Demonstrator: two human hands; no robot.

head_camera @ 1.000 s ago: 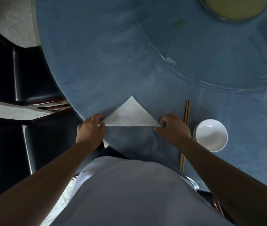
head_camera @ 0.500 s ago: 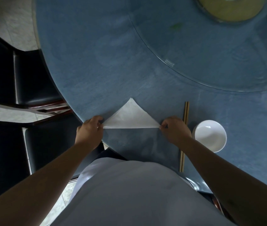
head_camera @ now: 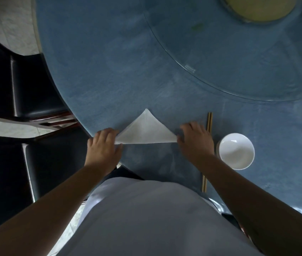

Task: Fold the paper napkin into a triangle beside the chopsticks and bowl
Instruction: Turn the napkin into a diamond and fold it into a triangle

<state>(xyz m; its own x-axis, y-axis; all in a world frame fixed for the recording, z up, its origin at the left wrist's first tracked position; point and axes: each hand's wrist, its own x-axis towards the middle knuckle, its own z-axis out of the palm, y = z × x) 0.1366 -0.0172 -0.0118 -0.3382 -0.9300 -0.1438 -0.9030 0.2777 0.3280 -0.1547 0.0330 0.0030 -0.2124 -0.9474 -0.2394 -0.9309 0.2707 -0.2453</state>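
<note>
The left hand (head_camera: 103,147) lies palm down with its fingers loosely spread, the fingertips resting on the left corner of the napkin (head_camera: 145,130). The right hand (head_camera: 195,139) is likewise flat and open, fingers extended toward the far left, touching the napkin's right corner; neither hand pinches the paper as far as can be seen. The napkin is white and folded into a triangle, its long straight edge nearest the person and running left to right between the two hands, its point aimed at the far side. It lies flat on the blue table (head_camera: 109,71), close to the near rim. Just right of the right hand lie the chopsticks (head_camera: 209,121), a pair side by side running near to far, partly hidden under the right wrist. Right of them, just beside, stands the white bowl (head_camera: 236,150). Farther off, a round glass turntable (head_camera: 238,58) covers the table's far right part. Dark chairs (head_camera: 35,89) stand at the left.
</note>
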